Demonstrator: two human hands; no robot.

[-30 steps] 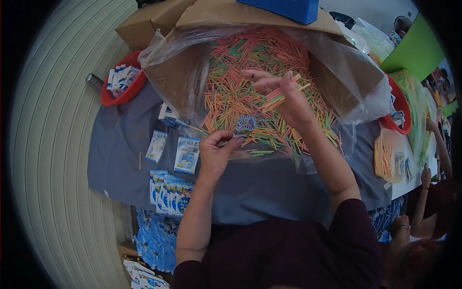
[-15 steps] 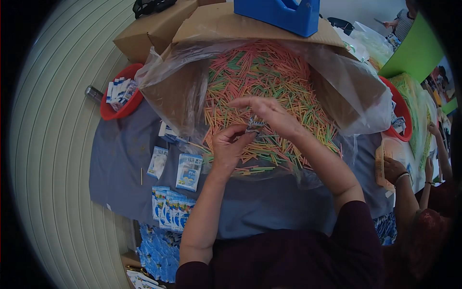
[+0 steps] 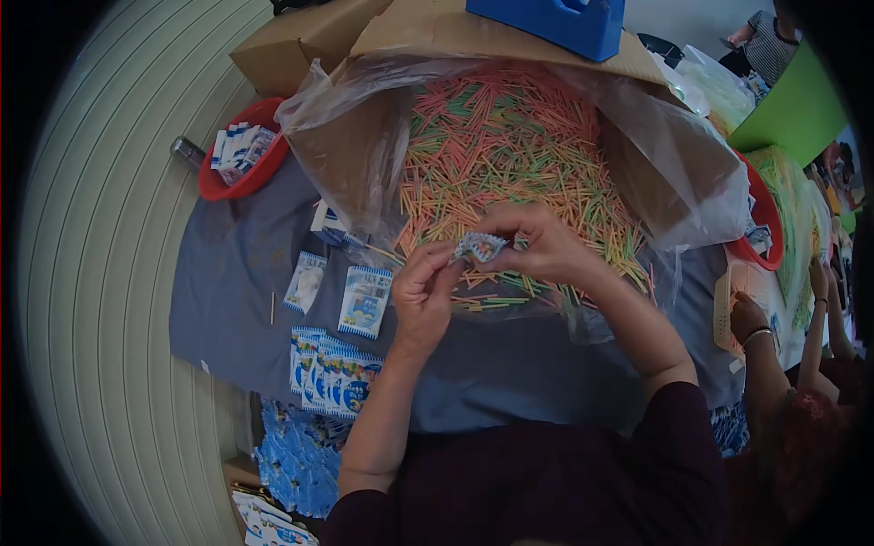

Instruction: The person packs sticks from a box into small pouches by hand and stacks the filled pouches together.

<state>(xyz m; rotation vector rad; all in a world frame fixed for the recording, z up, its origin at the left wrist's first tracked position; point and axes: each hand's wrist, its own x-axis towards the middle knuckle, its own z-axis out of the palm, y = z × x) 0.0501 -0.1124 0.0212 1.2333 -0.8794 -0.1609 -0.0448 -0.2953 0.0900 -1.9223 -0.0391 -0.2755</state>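
Note:
Between both hands is a small printed packet point(image 3: 480, 247), its zigzag top edge facing up toward me. My left hand point(image 3: 423, 296) pinches its left side with thumb and fingertips. On its right side, the thumb and fingers of my right hand point(image 3: 537, 246) close on the rim. Whether anything is inside the packet I cannot tell. Behind and below the hands, a heap of thin pink, green, yellow and orange sticks point(image 3: 510, 155) fills a plastic-lined cardboard box point(image 3: 355, 155). Left of my left hand lie a blue-and-white packet point(image 3: 366, 302) and a smaller one point(image 3: 306, 281).
Overlapping blue-and-white packets point(image 3: 332, 373) lie at the front left. Red bowls stand at the left point(image 3: 241, 173) and right point(image 3: 765, 209). A blue tape dispenser point(image 3: 555, 27) sits on the box flap. At right, a co-worker's hand point(image 3: 748, 318) reaches into a basket point(image 3: 724, 314).
My right hand has come down from above the packet and now grips its right side. The packet's top edge now faces me more. The whole view has shifted slightly.

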